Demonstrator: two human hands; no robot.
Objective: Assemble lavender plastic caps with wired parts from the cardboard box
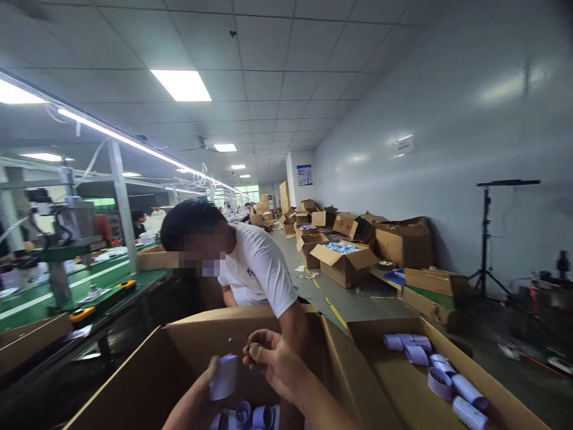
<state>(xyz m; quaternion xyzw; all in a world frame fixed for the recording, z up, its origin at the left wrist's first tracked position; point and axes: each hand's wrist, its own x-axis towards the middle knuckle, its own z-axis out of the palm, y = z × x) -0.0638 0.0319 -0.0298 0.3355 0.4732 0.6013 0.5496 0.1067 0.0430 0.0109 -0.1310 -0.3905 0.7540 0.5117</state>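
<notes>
My left hand (197, 391) is closed on a pale lavender-white plastic cylinder (224, 377), held upright above an open cardboard box (197, 325). Just to its right, my right hand (280, 364) is raised with thumb and fingers pinched together. A small tan patch shows at those fingertips; whether it is a held piece or a finger cover, I cannot make out. Below both hands, several similar pale cylinders (243, 413) lie in the box, partly hidden by my left hand and forearm.
A co-worker in a white shirt (262, 263) leans over the box's far side, one arm reaching down near my right hand. More pale cylinders (441, 382) lie in a second box (376, 352) at right. A green workbench (147, 283) runs along the left; cartons (342, 269) line the wall.
</notes>
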